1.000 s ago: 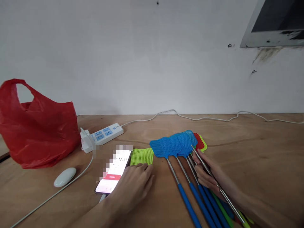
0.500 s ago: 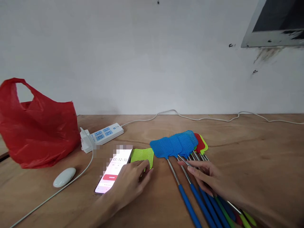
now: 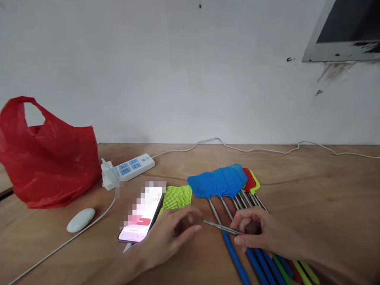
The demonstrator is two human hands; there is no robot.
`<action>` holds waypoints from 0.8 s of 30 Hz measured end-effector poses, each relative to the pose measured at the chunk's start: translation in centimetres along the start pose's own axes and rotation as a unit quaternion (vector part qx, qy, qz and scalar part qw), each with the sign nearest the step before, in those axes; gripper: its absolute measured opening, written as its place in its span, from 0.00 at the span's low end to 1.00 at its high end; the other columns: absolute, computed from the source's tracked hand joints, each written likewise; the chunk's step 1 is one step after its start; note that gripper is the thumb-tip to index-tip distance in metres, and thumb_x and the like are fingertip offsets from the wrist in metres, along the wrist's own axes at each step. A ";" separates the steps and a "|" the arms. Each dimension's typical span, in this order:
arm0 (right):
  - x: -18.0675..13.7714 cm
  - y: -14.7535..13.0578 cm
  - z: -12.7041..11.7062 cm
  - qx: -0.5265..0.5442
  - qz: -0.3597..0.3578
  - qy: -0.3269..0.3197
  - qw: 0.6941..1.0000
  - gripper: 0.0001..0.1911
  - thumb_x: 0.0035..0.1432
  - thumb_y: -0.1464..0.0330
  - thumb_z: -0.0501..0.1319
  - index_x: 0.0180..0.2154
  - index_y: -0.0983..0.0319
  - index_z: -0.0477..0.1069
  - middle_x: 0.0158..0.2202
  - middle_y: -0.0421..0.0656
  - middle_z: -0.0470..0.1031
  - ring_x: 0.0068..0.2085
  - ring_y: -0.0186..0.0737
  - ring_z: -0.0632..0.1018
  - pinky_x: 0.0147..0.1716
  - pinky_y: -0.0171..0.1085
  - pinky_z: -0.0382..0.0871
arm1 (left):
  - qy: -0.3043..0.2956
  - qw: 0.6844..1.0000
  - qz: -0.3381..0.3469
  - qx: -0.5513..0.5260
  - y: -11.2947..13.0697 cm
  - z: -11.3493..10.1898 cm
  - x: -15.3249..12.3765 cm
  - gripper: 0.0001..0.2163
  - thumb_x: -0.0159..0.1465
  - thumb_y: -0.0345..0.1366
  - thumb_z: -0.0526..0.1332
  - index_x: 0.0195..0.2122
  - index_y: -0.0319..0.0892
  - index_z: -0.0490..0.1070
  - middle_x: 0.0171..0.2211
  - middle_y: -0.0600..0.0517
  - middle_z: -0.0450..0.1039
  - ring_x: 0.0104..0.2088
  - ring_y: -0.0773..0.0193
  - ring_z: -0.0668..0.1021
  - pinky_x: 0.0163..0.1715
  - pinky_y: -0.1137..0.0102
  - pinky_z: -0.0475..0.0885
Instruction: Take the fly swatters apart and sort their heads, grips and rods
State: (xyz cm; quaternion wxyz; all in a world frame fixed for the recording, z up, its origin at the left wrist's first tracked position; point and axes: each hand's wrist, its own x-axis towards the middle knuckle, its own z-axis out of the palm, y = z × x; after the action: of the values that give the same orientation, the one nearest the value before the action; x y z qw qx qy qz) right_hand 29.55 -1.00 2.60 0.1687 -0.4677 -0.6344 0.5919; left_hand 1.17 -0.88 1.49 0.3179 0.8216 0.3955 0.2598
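Observation:
In my right hand (image 3: 255,229) is a thin metal rod (image 3: 218,226), pinched between thumb and fingers. Its tip points left and its other end is hidden by the hand. My left hand (image 3: 175,231) faces that tip with fingers bent and apart, holding nothing. Just beyond the left hand lies a lime-green mesh fly swatter head (image 3: 178,197), partly covered by the hand. Under and behind my right hand, several fly swatters with blue mesh heads (image 3: 202,185) overlap in a fan, their blue handles (image 3: 236,255) toward me. A red swatter head (image 3: 249,180) shows at the right end.
A lit phone (image 3: 142,215) lies left of my left hand. Farther left are a white power strip (image 3: 135,166), a white oval mouse-like object (image 3: 81,220) and a red plastic bag (image 3: 53,162). A white cable (image 3: 246,150) runs along the wall.
My right hand has drawn the metal rod toward me, down from the blue heads. My left hand has come off the lime-green head and moved slightly right and nearer, toward the rod's tip.

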 end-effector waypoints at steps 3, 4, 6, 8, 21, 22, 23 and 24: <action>-0.1 1.4 0.0 0.013 -0.055 0.010 0.998 0.26 0.50 0.50 0.70 0.43 0.62 0.76 0.26 0.38 0.73 0.22 0.28 0.65 0.18 0.28 0.57 | -0.021 0.999 0.012 -0.022 0.4 0.4 -0.1 0.08 0.71 0.42 0.58 0.42 0.45 0.73 0.26 0.58 0.68 0.25 0.68 0.68 0.24 0.75 0.60; -0.1 1.9 0.1 0.017 -0.077 0.014 0.997 0.25 0.51 0.51 0.70 0.44 0.62 0.77 0.27 0.38 0.73 0.24 0.28 0.65 0.20 0.29 0.57 | -0.018 0.999 0.016 -0.022 0.5 0.5 -0.2 0.08 0.71 0.41 0.58 0.40 0.44 0.73 0.25 0.57 0.69 0.25 0.68 0.68 0.24 0.75 0.60; -0.1 2.7 0.3 0.020 -0.100 0.014 0.995 0.24 0.52 0.53 0.70 0.46 0.61 0.78 0.28 0.39 0.73 0.25 0.29 0.66 0.23 0.30 0.58 | -0.013 1.000 0.021 -0.020 0.5 0.6 -0.2 0.09 0.71 0.40 0.58 0.37 0.43 0.73 0.25 0.57 0.69 0.24 0.68 0.68 0.24 0.75 0.59; -0.1 3.2 0.5 0.020 -0.104 0.024 0.994 0.23 0.54 0.54 0.69 0.47 0.60 0.79 0.31 0.41 0.75 0.27 0.31 0.68 0.25 0.31 0.60 | -0.003 1.000 0.017 -0.023 0.4 0.7 -0.2 0.08 0.70 0.39 0.58 0.35 0.43 0.73 0.24 0.57 0.70 0.24 0.69 0.68 0.24 0.75 0.60; 0.4 3.7 2.3 0.045 -0.140 0.080 0.986 0.21 0.55 0.54 0.69 0.46 0.59 0.78 0.34 0.42 0.74 0.32 0.36 0.74 0.32 0.36 0.69 | 0.039 0.984 -0.058 -0.161 0.8 1.8 0.1 0.13 0.69 0.45 0.59 0.32 0.41 0.70 0.24 0.53 0.73 0.24 0.66 0.75 0.24 0.74 0.66; 0.4 3.6 2.3 0.046 -0.135 0.080 0.987 0.22 0.55 0.54 0.69 0.46 0.60 0.78 0.33 0.42 0.74 0.32 0.36 0.74 0.32 0.35 0.69 | 0.042 0.986 -0.058 -0.149 0.8 1.8 0.1 0.13 0.68 0.45 0.59 0.33 0.41 0.71 0.24 0.53 0.72 0.24 0.66 0.74 0.24 0.74 0.65; 0.4 3.4 2.3 0.044 -0.132 0.086 0.987 0.22 0.54 0.54 0.69 0.46 0.60 0.78 0.33 0.42 0.74 0.31 0.36 0.73 0.31 0.35 0.68 | 0.042 0.989 -0.054 -0.134 0.8 1.8 0.1 0.13 0.68 0.45 0.59 0.33 0.41 0.72 0.24 0.54 0.72 0.24 0.66 0.73 0.24 0.74 0.64; 0.4 3.2 2.3 0.038 -0.129 0.096 0.986 0.22 0.54 0.54 0.69 0.46 0.60 0.78 0.33 0.41 0.74 0.31 0.35 0.73 0.31 0.35 0.68 | 0.039 0.991 -0.048 -0.118 0.8 1.7 0.1 0.13 0.69 0.45 0.59 0.34 0.41 0.73 0.23 0.54 0.72 0.24 0.67 0.73 0.23 0.74 0.63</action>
State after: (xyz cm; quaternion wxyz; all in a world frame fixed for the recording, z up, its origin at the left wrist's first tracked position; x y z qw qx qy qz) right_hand 28.84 -2.50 -1.05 0.3211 -0.4301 -0.6471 0.5414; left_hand 2.78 -1.76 0.92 0.4092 0.7477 0.4129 0.3210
